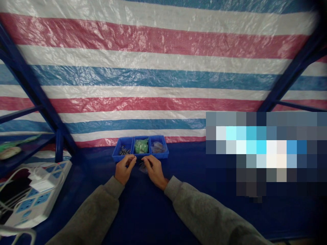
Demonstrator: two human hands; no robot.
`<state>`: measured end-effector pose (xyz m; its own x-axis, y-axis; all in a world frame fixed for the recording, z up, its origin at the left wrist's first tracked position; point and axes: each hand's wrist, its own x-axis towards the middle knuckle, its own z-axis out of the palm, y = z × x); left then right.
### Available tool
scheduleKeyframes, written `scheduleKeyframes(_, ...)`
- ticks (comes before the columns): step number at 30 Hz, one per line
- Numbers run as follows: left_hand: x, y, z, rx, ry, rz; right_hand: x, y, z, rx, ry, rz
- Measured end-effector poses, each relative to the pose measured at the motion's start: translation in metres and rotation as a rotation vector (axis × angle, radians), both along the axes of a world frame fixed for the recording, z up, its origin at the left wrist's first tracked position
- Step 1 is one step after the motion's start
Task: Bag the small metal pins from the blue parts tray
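Observation:
My left hand (pixel 124 170) is closed in a pinch, thumb against fingertips, just in front of the blue bins; whatever it may hold is too small to name. Facing it, my right hand (pixel 154 171) also has its fingers pinched together. A small clear plastic bag (pixel 143 167) with something dark near it shows below the right fingertips; whether that hand grips it I cannot tell. Behind my hands stand three joined blue bins: the left bin (pixel 115 153) with dark screw-like pieces (pixel 124 150), the middle with green packets (pixel 141 146), the right with clear bags (pixel 158 147).
At the left, a white power strip (pixel 55 200) with plugs and cables lies on the dark blue table (pixel 148 217). Blue metal posts (pixel 38 88) stand at both sides. A striped plastic sheet (pixel 163 78) hangs behind the table. The right side is pixelated.

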<state>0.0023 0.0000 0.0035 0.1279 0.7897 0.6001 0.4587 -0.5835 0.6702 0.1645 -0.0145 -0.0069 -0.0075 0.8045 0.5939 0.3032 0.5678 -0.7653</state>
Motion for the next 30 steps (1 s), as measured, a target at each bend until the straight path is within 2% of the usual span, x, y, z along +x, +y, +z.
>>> scheduleKeyframes(4, -0.0013, 0.0016, -0.0007, 0.102, 0.104, 0.006, 0.0001, -0.0003, 0.0007, 0.01, 0.011, -0.04)
scheduleKeyframes(9, -0.0031, 0.0023, -0.0036, 0.021, 0.054, 0.025, 0.0001, 0.0002, -0.0009, -0.008, 0.024, -0.047)
scheduleKeyframes(19, -0.0009, -0.002, 0.0009, -0.009, 0.069, 0.005, -0.0013, -0.0007, -0.0023, 0.024, -0.106, 0.08)
scheduleKeyframes(30, 0.0022, 0.0036, -0.0042, -0.093, -0.216, -0.04, -0.0003, 0.0013, -0.0027, -0.014, -0.038, 0.014)
